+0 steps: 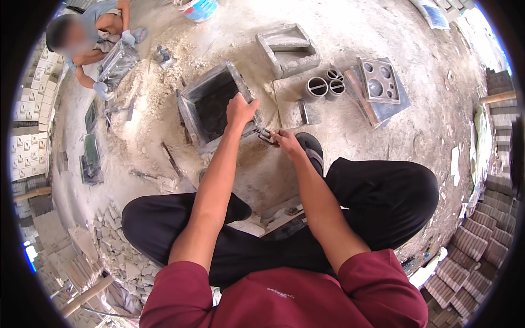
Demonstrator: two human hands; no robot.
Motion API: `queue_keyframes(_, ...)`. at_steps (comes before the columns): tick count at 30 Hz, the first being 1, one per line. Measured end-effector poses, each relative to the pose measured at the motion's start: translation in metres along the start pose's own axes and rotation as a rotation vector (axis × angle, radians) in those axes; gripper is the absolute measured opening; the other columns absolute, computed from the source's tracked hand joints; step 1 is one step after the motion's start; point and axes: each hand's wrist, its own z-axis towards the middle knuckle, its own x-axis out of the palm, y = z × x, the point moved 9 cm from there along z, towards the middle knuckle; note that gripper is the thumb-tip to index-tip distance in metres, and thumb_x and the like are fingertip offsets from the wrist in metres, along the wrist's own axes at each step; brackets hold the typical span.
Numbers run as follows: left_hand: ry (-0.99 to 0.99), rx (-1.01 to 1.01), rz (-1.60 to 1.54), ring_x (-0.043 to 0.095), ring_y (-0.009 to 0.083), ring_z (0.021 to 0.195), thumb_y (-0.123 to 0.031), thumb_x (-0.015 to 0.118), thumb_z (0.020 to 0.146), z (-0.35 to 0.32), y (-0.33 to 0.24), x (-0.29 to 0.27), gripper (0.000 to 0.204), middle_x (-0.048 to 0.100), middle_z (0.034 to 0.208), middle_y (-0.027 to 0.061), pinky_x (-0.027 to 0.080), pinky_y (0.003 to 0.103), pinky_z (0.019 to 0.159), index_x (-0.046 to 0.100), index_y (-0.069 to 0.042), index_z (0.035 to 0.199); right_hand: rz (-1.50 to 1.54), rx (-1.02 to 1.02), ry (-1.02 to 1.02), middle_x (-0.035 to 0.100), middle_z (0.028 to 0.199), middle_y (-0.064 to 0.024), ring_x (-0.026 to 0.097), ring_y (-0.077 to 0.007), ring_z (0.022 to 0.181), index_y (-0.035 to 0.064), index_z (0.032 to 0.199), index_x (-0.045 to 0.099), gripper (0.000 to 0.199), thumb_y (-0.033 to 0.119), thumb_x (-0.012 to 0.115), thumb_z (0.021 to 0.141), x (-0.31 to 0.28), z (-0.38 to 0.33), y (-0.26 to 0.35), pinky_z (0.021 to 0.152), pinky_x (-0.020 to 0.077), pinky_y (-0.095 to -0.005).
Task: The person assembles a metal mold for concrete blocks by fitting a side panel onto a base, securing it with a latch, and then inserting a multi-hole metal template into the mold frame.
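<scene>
A square grey metal mould [192, 109] with raised walls and a dark inner floor sits on the dusty ground in front of me. My left hand [240, 111] is closed over its right-hand wall, with the fingers partly hidden from above. At the mould's near right corner, my right hand [285, 140] pinches a small dark metal clamp [264, 134] that looks threaded or coiled at one end. The clamp touches or lies very close to that corner; I cannot tell which.
Further off is a grey rectangular mould [288, 49]. To the right stand several round cylinders [316, 87] and a plate with round holes [378, 80]. A gloved co-worker [90, 49] crouches at upper left by a metal mould. A bucket [198, 9], rubble [117, 246] and stacked tiles [467, 235] lie around.
</scene>
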Motion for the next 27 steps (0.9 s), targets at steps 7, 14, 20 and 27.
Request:
queue_keyframes(7,0.004,0.019,0.003,0.065,0.0407,0.089,-0.043,0.072,0.071,-0.003,0.001,0.006,0.054,0.067,0.091,0.0261,0.052,0.046,0.078,0.061,0.005,0.093,-0.534,-0.405,-0.034,0.067,0.084,-0.0122,0.065,-0.0232,0.079,0.0024,0.112,0.059,0.048,0.029,0.077,0.076,0.031,-0.003,0.068,0.074,0.0503,-0.0345)
queue_keyframes(14,0.047,0.008,0.005,0.065,0.0411,0.09,-0.043,0.073,0.07,-0.004,0.003,0.012,0.054,0.067,0.094,0.0262,0.052,0.046,0.08,0.061,0.005,0.094,-0.718,-0.459,-0.291,0.065,0.093,-0.013,0.063,-0.0311,0.085,0.0033,0.104,0.061,0.046,0.034,0.078,0.074,0.047,-0.025,0.078,0.076,0.0494,-0.04)
queue_keyframes(20,0.073,-0.018,-0.008,0.064,0.0414,0.092,-0.043,0.073,0.069,-0.006,0.009,0.008,0.056,0.066,0.095,0.0272,0.052,0.047,0.081,0.06,0.005,0.094,-0.754,-0.544,-0.243,0.066,0.087,-0.013,0.065,-0.0281,0.08,0.0033,0.098,0.062,0.042,0.033,0.079,0.073,0.042,-0.021,0.085,0.073,0.0507,-0.0377)
queue_keyframes(27,0.07,0.036,-0.004,0.064,0.0417,0.093,-0.041,0.074,0.069,-0.006,0.017,0.022,0.06,0.065,0.098,0.0281,0.052,0.046,0.081,0.057,0.006,0.102,-0.623,-0.311,-0.024,0.069,0.084,-0.0136,0.068,-0.0239,0.078,0.001,0.095,0.065,0.044,0.035,0.081,0.072,0.033,0.0,0.081,0.072,0.0522,-0.0339)
